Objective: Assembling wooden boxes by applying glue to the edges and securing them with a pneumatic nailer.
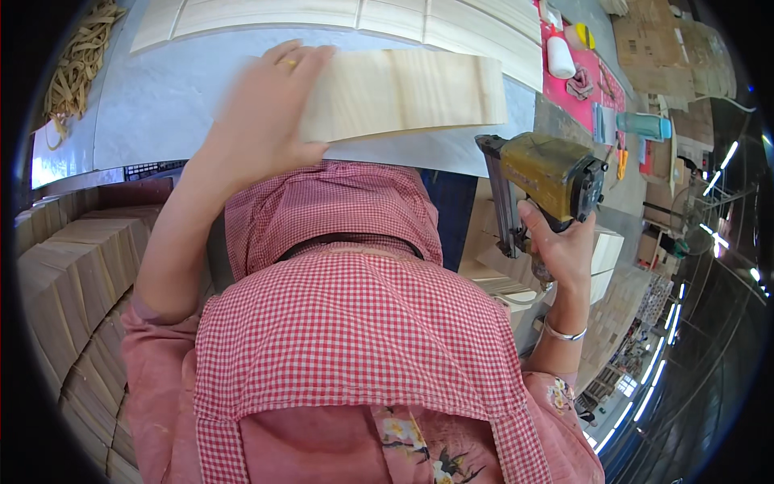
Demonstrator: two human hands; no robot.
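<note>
My left hand [262, 117], slightly smeared by motion and with a ring on one finger, grips the left end of a pale wooden board [415, 90]. Its thumb lies at the near edge and its fingers reach over the far side. The board is over the grey worktable [177, 89]; whether it rests on the surface, I cannot tell. At the right, my right hand [564, 246] is wrapped round the handle of a nail gun [544, 165] with a yellow-brown body and a black end cap. The nail gun is held beside the table's near edge, apart from the board.
Pale slats [387, 18] lie along the table's far side. Tan strips [85, 60] are heaped at the far left. A white bottle [560, 58] stands on a red surface, with a teal bottle [645, 125] nearby. Stacked wooden pieces [72, 274] stand at my left.
</note>
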